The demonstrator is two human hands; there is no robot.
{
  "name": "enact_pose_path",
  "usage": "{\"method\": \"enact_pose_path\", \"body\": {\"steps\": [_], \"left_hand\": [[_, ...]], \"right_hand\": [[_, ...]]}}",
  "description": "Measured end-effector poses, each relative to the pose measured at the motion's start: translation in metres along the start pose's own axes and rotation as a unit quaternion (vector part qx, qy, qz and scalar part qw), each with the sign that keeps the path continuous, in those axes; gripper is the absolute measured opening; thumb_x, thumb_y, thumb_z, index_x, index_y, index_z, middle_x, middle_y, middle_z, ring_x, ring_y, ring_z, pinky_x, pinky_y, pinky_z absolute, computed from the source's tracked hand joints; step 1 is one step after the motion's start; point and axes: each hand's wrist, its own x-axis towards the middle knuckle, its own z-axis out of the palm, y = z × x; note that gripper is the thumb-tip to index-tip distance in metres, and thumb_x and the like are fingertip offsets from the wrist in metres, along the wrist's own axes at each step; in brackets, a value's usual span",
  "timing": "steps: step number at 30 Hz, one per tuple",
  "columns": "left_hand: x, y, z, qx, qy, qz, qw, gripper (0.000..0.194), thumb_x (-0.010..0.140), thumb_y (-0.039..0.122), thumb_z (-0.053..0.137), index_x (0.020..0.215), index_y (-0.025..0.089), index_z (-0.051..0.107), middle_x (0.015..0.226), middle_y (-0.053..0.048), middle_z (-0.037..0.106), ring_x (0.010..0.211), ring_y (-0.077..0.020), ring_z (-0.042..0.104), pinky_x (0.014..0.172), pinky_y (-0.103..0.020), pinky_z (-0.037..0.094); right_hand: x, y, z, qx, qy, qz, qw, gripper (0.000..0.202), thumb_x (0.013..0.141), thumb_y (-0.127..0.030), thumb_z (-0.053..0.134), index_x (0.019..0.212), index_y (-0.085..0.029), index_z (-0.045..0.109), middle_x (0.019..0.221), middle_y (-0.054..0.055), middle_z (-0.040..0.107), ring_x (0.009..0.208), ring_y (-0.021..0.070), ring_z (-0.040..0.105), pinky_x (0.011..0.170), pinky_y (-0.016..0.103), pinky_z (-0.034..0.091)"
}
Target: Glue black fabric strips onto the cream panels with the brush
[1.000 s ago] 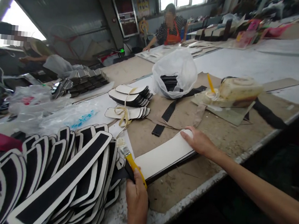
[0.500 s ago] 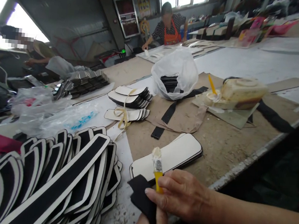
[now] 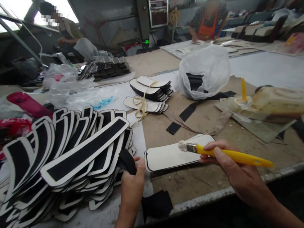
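Note:
My right hand (image 3: 225,163) is closed around the yellow handle of a paintbrush (image 3: 241,158). The brush lies nearly level, its pale, coated bristles over a small stack of white strips with dark edges (image 3: 169,154). My left hand (image 3: 133,181) grips a black strip (image 3: 127,161), which curls over between thumb and fingers. That hand is beside a large fanned pile of white-bordered black pieces (image 3: 85,150), with one long piece lying across the top. Another black piece (image 3: 157,204) rests at the table edge, to the right of my left wrist.
A crusted container (image 3: 280,104) with a yellow brush (image 3: 244,89) beside it stands at right. Behind are an open plastic bag (image 3: 221,72) of black strips and tied white pieces (image 3: 149,88). Two people (image 3: 207,22) work farther back. The table edge (image 3: 208,196) runs diagonally.
My hands have moved apart. The left has gone left toward the fanned pile with the black strip; the right has swung the brush from upright to nearly level. The view has shifted.

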Motion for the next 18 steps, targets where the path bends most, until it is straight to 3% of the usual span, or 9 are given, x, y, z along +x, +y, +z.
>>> {"method": "enact_pose_path", "body": {"steps": [4,11,14,18], "left_hand": [[0.012,-0.014,0.013,-0.008,-0.021,-0.008,1.000,0.046,0.064,0.050,0.067,0.091,0.013,0.062,0.066,-0.003,0.061,0.066,-0.0211,0.061,0.065,-0.032,0.048],[0.005,-0.017,0.015,-0.012,-0.039,-0.012,0.999,0.036,0.069,0.043,0.061,0.090,0.014,0.058,0.079,-0.007,0.064,0.080,-0.0244,0.062,0.076,-0.035,0.047],[0.000,-0.013,0.015,-0.016,-0.031,-0.023,0.999,0.034,0.072,0.038,0.061,0.094,0.013,0.058,0.093,-0.011,0.065,0.093,-0.0261,0.061,0.086,-0.037,0.044],[-0.004,-0.011,0.016,-0.012,-0.016,-0.026,0.999,0.032,0.073,0.036,0.060,0.094,0.013,0.059,0.093,-0.012,0.066,0.094,-0.0268,0.060,0.089,-0.038,0.044]], "right_hand": [[0.001,0.002,0.027,0.119,-0.039,0.113,0.986,0.026,0.089,-0.044,0.046,0.092,-0.022,0.060,0.095,0.003,0.062,0.075,0.0162,0.067,0.073,0.029,0.058],[0.011,0.012,0.069,0.148,-0.088,0.157,0.973,0.033,0.086,-0.048,0.049,0.090,-0.017,0.057,0.085,0.005,0.064,0.068,0.0162,0.067,0.066,0.030,0.060],[0.012,0.021,0.065,0.070,-0.083,0.127,0.986,0.029,0.087,-0.045,0.048,0.090,-0.017,0.056,0.077,0.003,0.065,0.063,0.0165,0.067,0.062,0.029,0.059],[0.012,0.033,0.038,-0.091,-0.042,0.036,0.994,0.022,0.088,-0.039,0.049,0.090,-0.020,0.058,0.082,0.005,0.067,0.071,0.0186,0.067,0.065,0.030,0.057]]}}
